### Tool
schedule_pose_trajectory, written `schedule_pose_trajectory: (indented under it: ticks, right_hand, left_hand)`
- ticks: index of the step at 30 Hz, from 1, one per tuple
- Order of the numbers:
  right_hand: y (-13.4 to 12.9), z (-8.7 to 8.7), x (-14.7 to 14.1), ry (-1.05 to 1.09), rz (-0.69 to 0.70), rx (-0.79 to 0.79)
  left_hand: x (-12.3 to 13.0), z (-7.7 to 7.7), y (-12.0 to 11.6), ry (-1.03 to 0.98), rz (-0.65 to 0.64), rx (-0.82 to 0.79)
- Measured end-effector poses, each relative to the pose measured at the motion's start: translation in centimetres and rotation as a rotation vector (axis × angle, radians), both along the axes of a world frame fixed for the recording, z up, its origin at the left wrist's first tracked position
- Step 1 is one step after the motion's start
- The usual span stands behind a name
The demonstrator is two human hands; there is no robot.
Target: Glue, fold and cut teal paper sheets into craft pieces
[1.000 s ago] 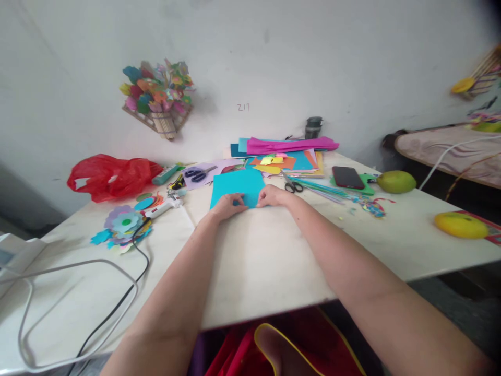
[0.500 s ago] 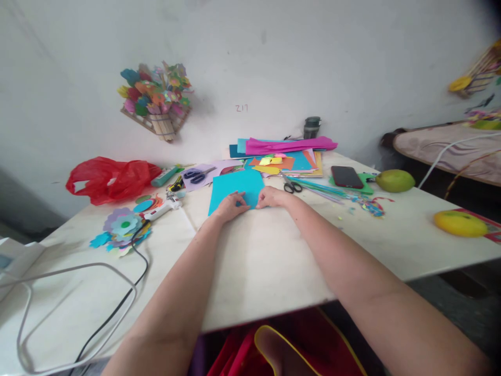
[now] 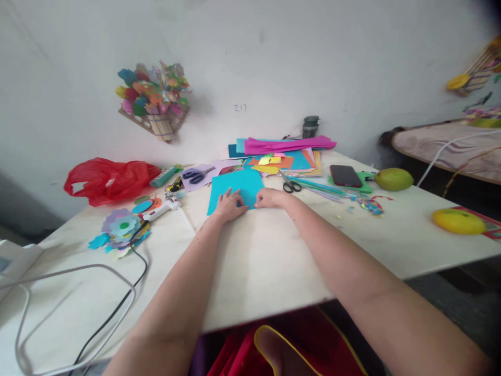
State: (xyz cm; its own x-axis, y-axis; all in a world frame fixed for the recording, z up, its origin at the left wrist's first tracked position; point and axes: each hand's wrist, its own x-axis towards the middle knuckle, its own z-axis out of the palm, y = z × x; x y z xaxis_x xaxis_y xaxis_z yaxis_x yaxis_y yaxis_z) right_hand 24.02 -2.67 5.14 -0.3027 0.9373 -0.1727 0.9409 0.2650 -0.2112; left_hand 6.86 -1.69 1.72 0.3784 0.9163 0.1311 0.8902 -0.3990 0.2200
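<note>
White table [image 3: 270,261] stretched to its front edge, lower centre. Blue paper [image 3: 236,184] lay mid-frame. Left hand [image 3: 230,205], fingers spread, rested over its near edge; right hand [image 3: 269,198] curled at lower-right corner, grip unclear.

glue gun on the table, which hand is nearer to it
Left. The left hand rests on the blue sheet, to the right of the glue gun; the right hand is at the same sheet, farther right.
</note>
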Motion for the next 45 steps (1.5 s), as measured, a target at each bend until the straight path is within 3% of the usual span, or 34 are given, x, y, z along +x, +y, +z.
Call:
schedule_pose_trajectory:
  ticks: [11, 20, 28, 45]
  right_hand:
    - [-0.1, 0.0, -0.5, -0.033, -0.029, 0.030]
    - [1.6, -1.0, 2.3, 0.090, 0.092, 0.001]
    - [1.7, -0.9, 2.8, 0.038, 0.158, 0.044]
    - [1.4, -0.7, 3.2, -0.161, -0.029, 0.134]
  left_hand:
    - [0.9, -0.4, -0.4, 0.049, 0.022, 0.129]
    - [0.8, -0.5, -0.2, -0.016, 0.063, 0.047]
    - [0.7, -0.5, -0.2, -0.035, 0.062, 0.022]
    - [2.0, -1.0, -0.7, 0.001, 0.006, 0.152]
